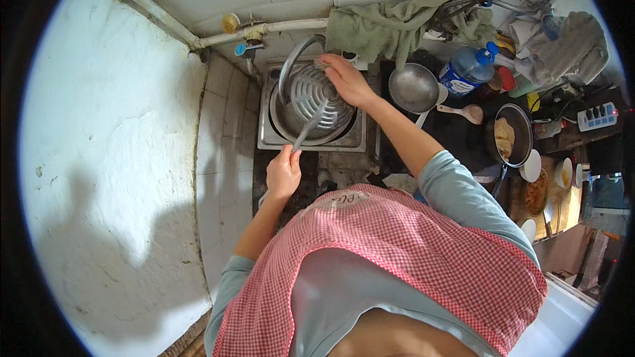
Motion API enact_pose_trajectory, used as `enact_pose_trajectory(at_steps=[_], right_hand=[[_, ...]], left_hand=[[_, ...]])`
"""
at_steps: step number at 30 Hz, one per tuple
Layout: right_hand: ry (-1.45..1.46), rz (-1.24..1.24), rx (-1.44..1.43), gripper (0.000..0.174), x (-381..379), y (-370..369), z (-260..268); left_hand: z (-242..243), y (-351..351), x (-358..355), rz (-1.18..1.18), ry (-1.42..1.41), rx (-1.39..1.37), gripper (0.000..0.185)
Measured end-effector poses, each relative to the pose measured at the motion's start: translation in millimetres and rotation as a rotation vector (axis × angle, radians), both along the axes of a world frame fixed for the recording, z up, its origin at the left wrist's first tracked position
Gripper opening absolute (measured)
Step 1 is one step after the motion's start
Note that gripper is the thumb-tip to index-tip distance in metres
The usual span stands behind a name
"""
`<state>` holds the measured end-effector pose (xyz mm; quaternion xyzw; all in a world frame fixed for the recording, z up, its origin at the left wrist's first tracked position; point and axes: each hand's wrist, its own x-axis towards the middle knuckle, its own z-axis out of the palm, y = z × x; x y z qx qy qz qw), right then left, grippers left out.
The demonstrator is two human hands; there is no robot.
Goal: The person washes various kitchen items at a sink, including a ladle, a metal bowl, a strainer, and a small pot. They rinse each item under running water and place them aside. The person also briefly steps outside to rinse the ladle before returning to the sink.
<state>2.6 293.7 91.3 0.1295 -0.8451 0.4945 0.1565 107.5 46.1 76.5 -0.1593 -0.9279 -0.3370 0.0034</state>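
My left hand (284, 172) is closed around a grey handle or hose (308, 131) that slants up over a metal steamer rack (310, 91) with curved slots. The rack is over a round basin (284, 124) set in the stainless steel sink (361, 143). At the rack's upper right edge is my right hand (346, 79), its fingers on the rim beside the curved metal faucet (286, 67); what its fingertips grip is partly hidden. Whether the grey piece in my left hand joins the rack or carries water is unclear.
Right of the sink are a metal pan (414, 88), a blue-capped bottle (464, 72), a ladle-like spoon (471, 113) and a pot holding a cloth-like thing (513, 135). Green towels (377, 29) hang from the pipe behind. A tiled wall (218, 124) stands close on the left.
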Motion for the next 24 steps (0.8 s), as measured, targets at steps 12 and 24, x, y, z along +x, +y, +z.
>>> enact_pose_trajectory(at_steps=[12,24], right_hand=[[0.246,-0.372,0.232,0.033,80,-48,-14],[0.038,-0.388,-0.141,0.025,60,36,-33]], left_hand=[[-9,43,-3,0.08,-0.651,0.575,0.033],[26,21,-9,-0.062,-1.195,0.819,0.034]])
